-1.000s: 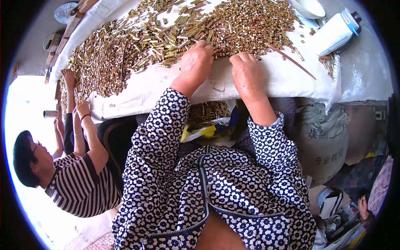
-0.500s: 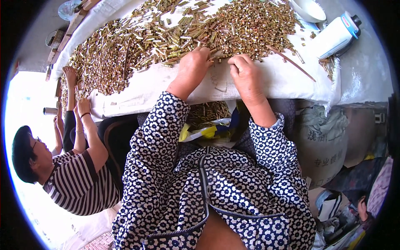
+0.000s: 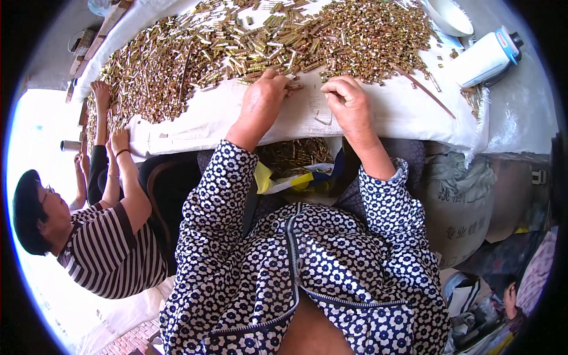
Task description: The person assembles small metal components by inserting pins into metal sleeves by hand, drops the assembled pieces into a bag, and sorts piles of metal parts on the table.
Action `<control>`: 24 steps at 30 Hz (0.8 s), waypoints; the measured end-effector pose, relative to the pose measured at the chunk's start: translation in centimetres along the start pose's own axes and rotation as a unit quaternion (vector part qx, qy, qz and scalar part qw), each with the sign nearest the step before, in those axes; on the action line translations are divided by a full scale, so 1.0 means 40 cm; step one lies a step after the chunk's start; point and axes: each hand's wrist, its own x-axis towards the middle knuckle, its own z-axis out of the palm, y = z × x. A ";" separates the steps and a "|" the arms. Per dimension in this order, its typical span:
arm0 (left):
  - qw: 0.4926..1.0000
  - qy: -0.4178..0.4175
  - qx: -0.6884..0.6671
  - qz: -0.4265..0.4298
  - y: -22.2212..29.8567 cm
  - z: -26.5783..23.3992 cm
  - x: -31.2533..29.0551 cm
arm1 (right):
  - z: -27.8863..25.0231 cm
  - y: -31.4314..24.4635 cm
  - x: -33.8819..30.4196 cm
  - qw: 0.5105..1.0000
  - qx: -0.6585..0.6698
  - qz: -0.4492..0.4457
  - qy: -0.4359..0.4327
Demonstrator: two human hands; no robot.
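My left hand (image 3: 262, 102) is closed at the near edge of a big heap of small metal pieces. A short brass-coloured metal piece (image 3: 294, 87) sticks out from its fingertips toward the right. Across a small gap, my right hand (image 3: 349, 102) is also closed, thumb and fingers pinched together; whatever may be in them is too small to make out. Beyond both hands lie longer brass-coloured tubes (image 3: 260, 44) in the middle, with shorter reddish-gold pieces (image 3: 373, 38) to the right and many more (image 3: 148, 77) to the left. White cloth (image 3: 302, 121) covers the table beneath.
A thin brown stick (image 3: 423, 90) lies at the right, near a white bottle (image 3: 486, 58) and a white bowl (image 3: 451, 16). Below the table edge, a container holds more metal pieces (image 3: 296, 155). A person in a striped shirt (image 3: 112, 248) works at the left; a stuffed sack (image 3: 458, 207) stands right.
My left hand has moved a little left, widening the gap between my hands. The brass-coloured piece at its fingertips now shows more clearly. My right hand stays nearly in place, still pinched.
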 end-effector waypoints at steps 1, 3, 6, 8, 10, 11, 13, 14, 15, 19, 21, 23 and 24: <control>1.000 -0.002 0.004 -0.005 0.003 0.002 -0.001 | 0.002 -0.002 -0.002 1.000 0.001 -0.007 0.003; 1.000 0.020 0.012 0.011 -0.009 0.015 0.000 | 0.005 -0.010 -0.002 1.000 0.007 0.003 -0.003; 0.998 0.062 -0.004 0.026 0.003 0.017 -0.002 | 0.004 -0.017 -0.005 0.999 0.031 0.020 -0.012; 0.996 0.084 -0.028 0.022 0.004 0.016 -0.011 | 0.004 -0.024 -0.006 0.998 0.049 0.026 -0.018; 0.987 0.095 -0.133 -0.007 -0.014 0.017 -0.029 | 0.008 -0.036 -0.006 0.988 0.135 0.065 -0.041; 0.987 0.094 -0.133 -0.008 -0.004 0.006 -0.037 | 0.007 -0.042 -0.007 0.988 0.136 0.065 -0.042; 0.957 0.022 -0.271 -0.105 0.026 -0.021 -0.058 | 0.005 -0.050 -0.012 0.975 0.173 0.125 -0.067; 0.956 0.023 -0.271 -0.106 0.029 -0.024 -0.069 | 0.007 -0.053 -0.014 0.974 0.174 0.124 -0.069; 0.943 0.015 -0.311 -0.114 0.032 -0.027 -0.080 | 0.009 -0.056 -0.015 0.965 0.204 0.148 -0.077; 0.907 -0.034 -0.388 -0.163 0.058 -0.045 -0.106 | 0.015 -0.058 -0.023 0.950 0.262 0.151 -0.079; 0.895 -0.030 -0.414 -0.160 0.048 -0.037 -0.118 | 0.018 -0.069 -0.024 0.948 0.259 0.160 -0.092; 0.883 -0.029 -0.442 -0.156 0.044 -0.031 -0.125 | 0.020 -0.073 -0.024 0.947 0.254 0.169 -0.102; 0.885 -0.025 -0.439 -0.153 0.045 -0.028 -0.126 | 0.021 -0.071 -0.025 0.955 0.233 0.151 -0.104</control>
